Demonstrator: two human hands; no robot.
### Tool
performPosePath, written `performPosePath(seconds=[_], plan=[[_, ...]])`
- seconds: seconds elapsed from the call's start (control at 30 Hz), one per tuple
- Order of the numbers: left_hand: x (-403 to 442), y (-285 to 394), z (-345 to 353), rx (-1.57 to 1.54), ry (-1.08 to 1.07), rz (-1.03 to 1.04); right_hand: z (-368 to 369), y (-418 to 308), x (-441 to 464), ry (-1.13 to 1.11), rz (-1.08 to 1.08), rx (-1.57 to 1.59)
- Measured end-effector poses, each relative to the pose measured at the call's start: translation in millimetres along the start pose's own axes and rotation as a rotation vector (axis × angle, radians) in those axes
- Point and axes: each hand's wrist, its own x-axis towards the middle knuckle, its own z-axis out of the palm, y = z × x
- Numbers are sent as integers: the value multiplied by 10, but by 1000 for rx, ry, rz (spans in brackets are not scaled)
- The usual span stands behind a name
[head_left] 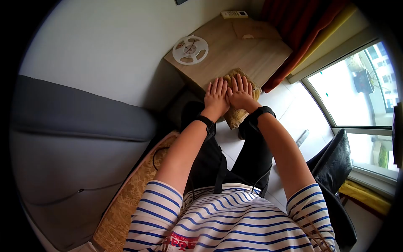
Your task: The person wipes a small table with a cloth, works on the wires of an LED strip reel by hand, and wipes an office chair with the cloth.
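A yellow-brown cloth lies over the near edge of a wooden table, with part of it hanging down. My left hand rests at the cloth's left side, palm down, fingers stretched forward. Beside it, my right hand lies flat on the cloth with its fingers spread. The two hands touch or nearly touch at the thumbs. Neither is wrapped round anything. Both wrists wear black bands.
On the table are a white plastic reel at the left and a white remote control at the back. A red curtain hangs by the table's right side. A grey sofa stands left, a black chair right, near a glass door.
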Motion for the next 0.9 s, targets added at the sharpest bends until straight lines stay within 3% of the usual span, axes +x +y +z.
performPosePath(seconds=[0.07, 0.27, 0.73, 0.9], plan=[[51, -5, -19, -5, -22, -1, -67, 0, 90, -124, 3, -129], [239, -27, -52, -101, -105, -48, -414, -63, 279, -364, 98, -63], [499, -55, -125, -205, -228, -103, -495, 59, 575, -411, 18, -203], [591, -120, 22, -216, -99, -56, -505, 101, 722, -448, 10, -212]])
